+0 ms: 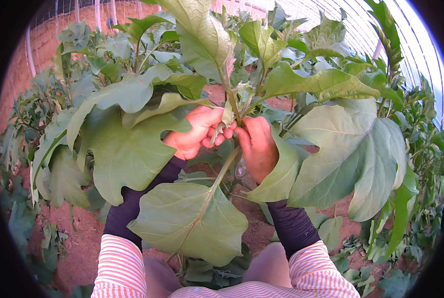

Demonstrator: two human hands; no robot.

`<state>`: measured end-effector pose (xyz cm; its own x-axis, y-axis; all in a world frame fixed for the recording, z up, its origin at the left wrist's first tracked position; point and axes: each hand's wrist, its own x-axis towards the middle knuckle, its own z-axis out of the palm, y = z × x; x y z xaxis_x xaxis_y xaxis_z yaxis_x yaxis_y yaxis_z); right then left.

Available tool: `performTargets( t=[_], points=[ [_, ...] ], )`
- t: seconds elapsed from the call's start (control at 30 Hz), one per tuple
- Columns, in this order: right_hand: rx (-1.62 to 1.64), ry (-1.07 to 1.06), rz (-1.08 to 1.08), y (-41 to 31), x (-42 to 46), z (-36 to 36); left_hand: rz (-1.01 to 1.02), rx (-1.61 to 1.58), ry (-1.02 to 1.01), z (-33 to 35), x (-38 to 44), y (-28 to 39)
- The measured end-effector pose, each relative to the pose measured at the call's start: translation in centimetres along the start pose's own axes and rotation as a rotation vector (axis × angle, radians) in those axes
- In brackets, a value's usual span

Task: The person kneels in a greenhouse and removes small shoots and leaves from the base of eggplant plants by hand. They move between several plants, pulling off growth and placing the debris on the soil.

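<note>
A leafy eggplant plant stands upright before me, its main stem rising between my hands. My left hand comes in from the left with curled fingers, closed on a small, limp young leaf beside the stem. On the other side, my right hand pinches the stem with thumb and forefinger, just below where the upper shoots fork. The fingertips of both hands nearly meet, and the exact grip is partly hidden. Below them, a broad leaf hangs toward me on its thick stalk.
Large leaves flank my forearms, one at left and one at right. Other plants crowd behind. Reddish soil bears fallen leaves. A ribbed greenhouse cover curves over the right; an earthen wall stands at left.
</note>
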<state>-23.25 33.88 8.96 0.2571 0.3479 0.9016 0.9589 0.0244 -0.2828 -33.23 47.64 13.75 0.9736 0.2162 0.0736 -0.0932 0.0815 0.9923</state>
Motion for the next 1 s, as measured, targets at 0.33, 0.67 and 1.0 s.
performTargets(
  t=[0.33,0.67,1.0],
  points=[
    [0.567,-0.041,0.265,1.3,-0.2,0.2,0.336,0.024,0.083,0.5,0.4,-3.4],
    [0.745,-0.266,0.445,4.7,0.6,-1.2,0.380,-0.190,0.125,2.4,2.2,-6.1],
    [0.746,-0.310,0.492,4.9,1.7,-1.9,0.330,-0.414,0.128,1.6,1.8,-7.0]
  ],
)
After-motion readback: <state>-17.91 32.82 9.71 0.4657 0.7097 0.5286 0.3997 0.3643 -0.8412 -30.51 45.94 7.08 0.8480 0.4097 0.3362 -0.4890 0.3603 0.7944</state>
